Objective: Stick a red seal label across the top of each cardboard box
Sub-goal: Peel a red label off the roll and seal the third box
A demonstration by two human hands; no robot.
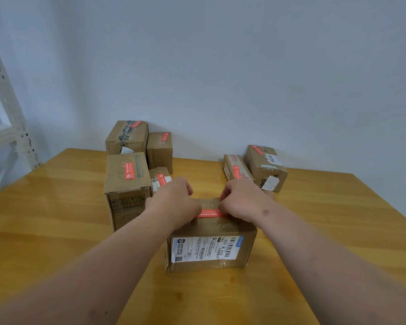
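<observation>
Seen from above and behind two bare forearms reaching forward over a glossy yellow wooden table. In the middle, close by: a taped cardboard box with a white shipping label on its near face. Across its top, a red seal label lying left to right, printed with small white characters. Left hand at the strip's left end, fingers curled under, knuckles up, grip pressed down on that end. Right hand at the strip's right end, fingers likewise curled, grip pinching or pressing the end; cannot tell which. Only the strip's middle showing between the two hands.

Behind and to the left, a cluster of four cardboard boxes already bearing red labels: a tall box nearest, a small box just beside it and partly hidden by the left hand, and two more, a large box and a narrower box, against the pale wall. Behind and to the right, a low flat box and a squarer box with white stickers, both red-labelled too. At far left, a white perforated metal shelf frame.
</observation>
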